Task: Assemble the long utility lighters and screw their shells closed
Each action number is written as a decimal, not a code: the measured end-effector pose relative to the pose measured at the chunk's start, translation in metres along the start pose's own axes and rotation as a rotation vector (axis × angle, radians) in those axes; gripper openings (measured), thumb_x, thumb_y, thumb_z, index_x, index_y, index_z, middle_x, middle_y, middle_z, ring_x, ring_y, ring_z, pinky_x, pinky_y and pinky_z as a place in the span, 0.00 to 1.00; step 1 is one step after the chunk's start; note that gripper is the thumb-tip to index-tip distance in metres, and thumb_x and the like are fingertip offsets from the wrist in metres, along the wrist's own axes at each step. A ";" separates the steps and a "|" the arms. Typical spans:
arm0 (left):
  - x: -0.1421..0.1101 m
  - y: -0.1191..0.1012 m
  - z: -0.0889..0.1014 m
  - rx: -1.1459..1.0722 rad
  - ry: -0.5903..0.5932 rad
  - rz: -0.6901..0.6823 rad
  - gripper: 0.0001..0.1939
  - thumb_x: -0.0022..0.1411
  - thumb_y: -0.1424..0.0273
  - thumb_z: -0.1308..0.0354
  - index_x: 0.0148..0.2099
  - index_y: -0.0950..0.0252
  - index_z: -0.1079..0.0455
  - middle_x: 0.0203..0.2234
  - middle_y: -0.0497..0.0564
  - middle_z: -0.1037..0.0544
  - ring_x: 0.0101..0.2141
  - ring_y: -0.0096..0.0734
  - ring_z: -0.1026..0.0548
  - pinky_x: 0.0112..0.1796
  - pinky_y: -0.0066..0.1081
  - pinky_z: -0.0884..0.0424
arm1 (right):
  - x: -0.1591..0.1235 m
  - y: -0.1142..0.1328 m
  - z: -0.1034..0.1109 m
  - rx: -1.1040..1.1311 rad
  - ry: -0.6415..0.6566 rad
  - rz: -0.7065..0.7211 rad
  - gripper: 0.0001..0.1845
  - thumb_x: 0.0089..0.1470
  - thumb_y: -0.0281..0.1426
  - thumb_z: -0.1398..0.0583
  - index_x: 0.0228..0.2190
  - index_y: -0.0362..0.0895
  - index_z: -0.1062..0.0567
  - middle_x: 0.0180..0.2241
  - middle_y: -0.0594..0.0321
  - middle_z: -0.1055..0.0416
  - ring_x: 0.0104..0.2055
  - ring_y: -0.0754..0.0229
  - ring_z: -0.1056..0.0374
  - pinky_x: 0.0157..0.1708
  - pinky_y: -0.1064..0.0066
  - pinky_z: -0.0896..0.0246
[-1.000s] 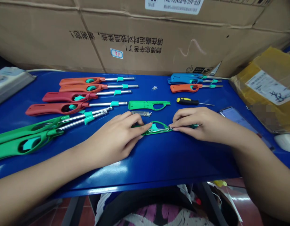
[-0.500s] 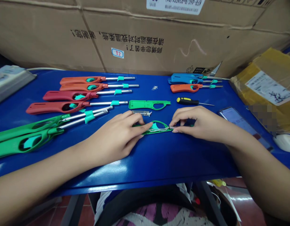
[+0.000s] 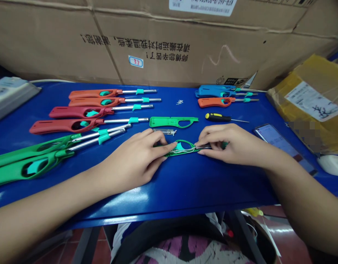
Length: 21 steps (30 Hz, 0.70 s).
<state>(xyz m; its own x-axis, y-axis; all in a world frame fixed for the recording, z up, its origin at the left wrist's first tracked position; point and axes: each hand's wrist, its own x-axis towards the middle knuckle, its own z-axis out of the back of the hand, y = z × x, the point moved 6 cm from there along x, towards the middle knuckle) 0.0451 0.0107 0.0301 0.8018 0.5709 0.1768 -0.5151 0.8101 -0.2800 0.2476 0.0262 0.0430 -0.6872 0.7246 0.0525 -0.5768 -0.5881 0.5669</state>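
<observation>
Head view: a green casing half (image 3: 180, 154) is lying on the table (image 3: 185, 190) between the left hand (image 3: 143, 157) and the right hand (image 3: 216, 143). The left hand is pinching its left end, hiding it. The right hand is pinching a metal tube (image 3: 204, 146) at its right tip, fingers covering much. Inside, thin wires (image 3: 185, 150) are proving hard to trace. Behind it, a clear tank (image 3: 166, 131) is showing only partly.
</observation>
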 end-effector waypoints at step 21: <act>0.000 0.001 -0.001 -0.020 0.006 0.007 0.21 0.70 0.74 0.49 0.63 0.61 0.30 0.44 0.57 0.27 0.46 0.41 0.30 0.46 0.41 0.28 | 0.005 -0.006 -0.001 0.130 -0.012 -0.124 0.09 0.59 0.34 0.38 0.30 0.45 0.18 0.33 0.60 0.22 0.33 0.61 0.29 0.33 0.68 0.35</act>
<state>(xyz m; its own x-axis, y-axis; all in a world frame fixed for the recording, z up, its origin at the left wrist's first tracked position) 0.0450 0.0110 0.0293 0.7999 0.5756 0.1696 -0.5144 0.8033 -0.3002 0.2470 0.0330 0.0390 -0.6089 0.7931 -0.0154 -0.5940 -0.4431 0.6714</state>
